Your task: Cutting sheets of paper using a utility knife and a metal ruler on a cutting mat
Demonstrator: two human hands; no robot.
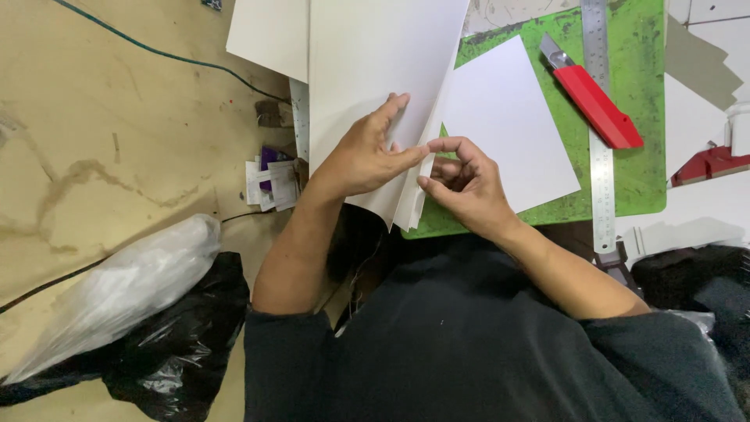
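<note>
A stack of white sheets (367, 70) is pressed flat by the left hand (367, 156), its grip open; sheet edges are pinched by the right hand (465, 187). One white sheet (508, 125), one red knife (598, 101) and one steel ruler (600, 156) are seen on one green mat (641, 156) at right.

Clear plastic bag (117, 301): at about eight o'clock in the view, on the tan floor; long, bulging, whitish and translucent, contents not discernible. It lies across the black bag.

Black plastic bag (176, 352): at about seven o'clock, under and beside the clear one; crumpled, glossy, touching the dark sleeve's edge.

Small labels or tags (273, 181): a loose cluster just left of centre, toward nine o'clock, beside the forearm; white rectangular slips with some purple among them, possibly printed cards, too small to tell apart.

No signs or screens in view.
</note>
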